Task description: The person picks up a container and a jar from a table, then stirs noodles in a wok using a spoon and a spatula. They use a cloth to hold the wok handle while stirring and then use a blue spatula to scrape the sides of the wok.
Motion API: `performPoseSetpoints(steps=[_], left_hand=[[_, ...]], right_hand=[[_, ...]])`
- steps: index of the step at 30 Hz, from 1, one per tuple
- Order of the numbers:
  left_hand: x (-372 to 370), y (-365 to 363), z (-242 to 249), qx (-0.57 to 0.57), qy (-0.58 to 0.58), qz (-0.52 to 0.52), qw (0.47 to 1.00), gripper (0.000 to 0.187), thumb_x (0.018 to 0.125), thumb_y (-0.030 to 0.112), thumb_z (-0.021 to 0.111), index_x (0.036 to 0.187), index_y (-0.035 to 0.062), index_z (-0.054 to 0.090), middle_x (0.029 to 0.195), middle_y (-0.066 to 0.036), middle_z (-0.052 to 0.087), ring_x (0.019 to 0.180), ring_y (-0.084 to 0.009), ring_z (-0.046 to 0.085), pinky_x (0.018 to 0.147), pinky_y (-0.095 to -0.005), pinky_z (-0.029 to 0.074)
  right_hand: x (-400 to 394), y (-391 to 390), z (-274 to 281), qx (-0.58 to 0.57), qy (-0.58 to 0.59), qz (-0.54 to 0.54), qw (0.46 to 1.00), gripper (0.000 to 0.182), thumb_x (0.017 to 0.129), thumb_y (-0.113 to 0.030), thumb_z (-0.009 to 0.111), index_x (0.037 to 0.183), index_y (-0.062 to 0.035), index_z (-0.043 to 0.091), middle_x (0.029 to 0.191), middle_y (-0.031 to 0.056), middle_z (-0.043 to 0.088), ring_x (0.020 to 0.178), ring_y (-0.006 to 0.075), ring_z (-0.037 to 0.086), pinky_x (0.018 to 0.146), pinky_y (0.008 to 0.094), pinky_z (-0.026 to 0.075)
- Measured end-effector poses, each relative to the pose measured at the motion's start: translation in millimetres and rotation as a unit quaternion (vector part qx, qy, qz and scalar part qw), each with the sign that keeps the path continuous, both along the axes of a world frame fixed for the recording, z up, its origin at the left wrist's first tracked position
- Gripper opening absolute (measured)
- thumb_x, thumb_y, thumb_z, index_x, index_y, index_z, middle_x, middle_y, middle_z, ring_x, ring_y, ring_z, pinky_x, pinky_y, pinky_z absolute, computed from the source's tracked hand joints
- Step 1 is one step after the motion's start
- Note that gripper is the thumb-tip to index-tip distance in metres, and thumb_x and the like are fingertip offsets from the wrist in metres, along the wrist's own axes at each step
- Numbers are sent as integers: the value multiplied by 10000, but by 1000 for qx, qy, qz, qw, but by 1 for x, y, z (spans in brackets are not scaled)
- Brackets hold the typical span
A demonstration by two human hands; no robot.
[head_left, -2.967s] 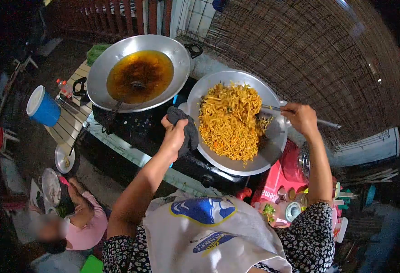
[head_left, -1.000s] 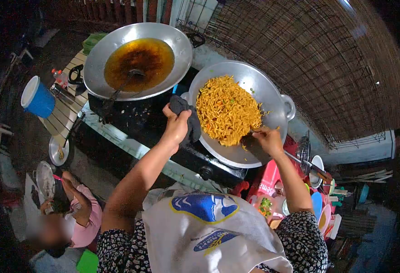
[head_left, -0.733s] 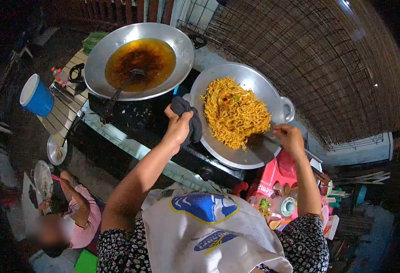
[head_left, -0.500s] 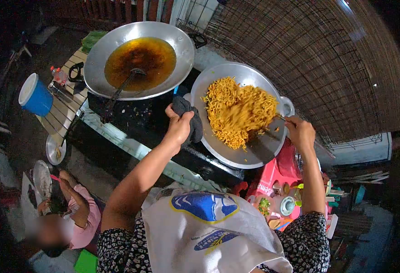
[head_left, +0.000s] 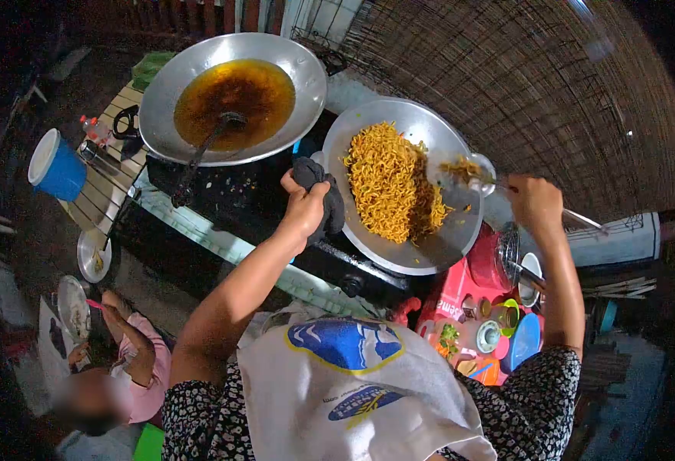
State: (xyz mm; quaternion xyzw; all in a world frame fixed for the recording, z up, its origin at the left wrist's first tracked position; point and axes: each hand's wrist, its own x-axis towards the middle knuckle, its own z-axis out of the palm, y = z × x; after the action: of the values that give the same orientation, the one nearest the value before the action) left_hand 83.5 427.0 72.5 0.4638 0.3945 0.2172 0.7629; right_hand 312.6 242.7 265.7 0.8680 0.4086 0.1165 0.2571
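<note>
In the wok (head_left: 460, 238), heaped yellow noodles (head_left: 387, 180)

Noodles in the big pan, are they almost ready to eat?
Looks close. The noodles are golden and mixed with bits of vegetable, heaped in the wok. In hand: the left hand grips the wok's edge through a dark cloth, and the right hand lifts some noodles on a spatula. Left: they are not yet on a plate.
</note>
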Motion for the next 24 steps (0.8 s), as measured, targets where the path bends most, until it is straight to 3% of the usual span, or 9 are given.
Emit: performPoseSetpoints(steps=[4, 8, 10, 12, 14, 18, 20, 22, 24], left_hand=[[3, 2, -6, -11, -18, 1, 1000, 539, 828, 215, 475, 1213, 132, 108, 1090, -119, 431, 984, -205, 477, 817, -340, 430], [4, 1, -5, -5, -6, -1, 1000, 543, 829, 216, 476, 1216, 131, 105, 1107, -121, 427, 1012, -208, 459, 868, -339, 394], [4, -2, -2, 22, -9, 6, 1000, 578, 825, 224, 483, 1233, 121, 87, 1143, -127, 405, 1056, -208, 428, 910, -333, 351], [2, -2, 3, 26, 17, -1, 1000, 592, 821, 230, 490, 1240, 111, 88, 1157, -128, 394, 1068, -206, 417, 913, -328, 344], [2, -2, 4, 31, 41, -4, 999, 607, 817, 237, 497, 1246, 100, 90, 1171, -130, 382, 1080, -204, 407, 916, -322, 338], [0, -2, 7, 65, 81, -12, 995, 619, 809, 251, 509, 1252, 81, 112, 1174, -130, 371, 1078, -209, 403, 909, -323, 339], [0, -1, 5, 93, 120, -9, 988, 610, 809, 252, 510, 1249, 80, 125, 1159, -129, 380, 1061, -212, 413, 904, -325, 341], [1, 4, -6, 42, 50, -48, 997, 659, 818, 273, 483, 1277, 81, 51, 1222, -202, 388, 1124, -288, 408, 949, -350, 284], [1, 3, -2, 27, 39, -35, 998, 659, 817, 263, 484, 1276, 75, 50, 1215, -198, 388, 1114, -279, 410, 944, -349, 286]], right_hand=[[8, -15, 12, -58, 40, -20, 997, 167, 715, -277, 587, 831, -173, 647, 755, 105, 629, 714, 294, 610, 622, 414, 484], [16, -30, -22, -120, 222, -37, 967, 214, 701, -280, 601, 851, -133, 640, 767, 133, 618, 740, 315, 602, 659, 407, 479], [8, -33, -77, -54, 276, 32, 959, 229, 717, -275, 598, 860, -97, 623, 767, 143, 613, 732, 335, 593, 642, 414, 474], [2, -27, -152, 117, 327, 21, 937, 209, 743, -250, 587, 866, -82, 608, 766, 167, 604, 712, 359, 586, 614, 430, 465], [-42, -2, -170, 232, 257, -28, 938, 162, 769, -220, 573, 872, -100, 608, 740, 217, 587, 714, 375, 582, 582, 455, 454], [-53, -1, -171, 288, 192, -46, 937, 178, 773, -228, 571, 921, -144, 623, 742, 204, 597, 711, 356, 596, 600, 452, 465], [-53, -8, -151, 278, 178, -51, 943, 185, 776, -236, 565, 929, -149, 624, 747, 202, 600, 712, 352, 598, 607, 449, 466], [-51, -15, -131, 271, 160, -40, 948, 202, 786, -251, 549, 951, -160, 624, 757, 197, 605, 719, 349, 600, 622, 443, 467], [-54, -17, -106, 252, 143, -57, 956, 222, 803, -256, 521, 984, -171, 618, 767, 181, 614, 734, 341, 603, 633, 430, 471]])
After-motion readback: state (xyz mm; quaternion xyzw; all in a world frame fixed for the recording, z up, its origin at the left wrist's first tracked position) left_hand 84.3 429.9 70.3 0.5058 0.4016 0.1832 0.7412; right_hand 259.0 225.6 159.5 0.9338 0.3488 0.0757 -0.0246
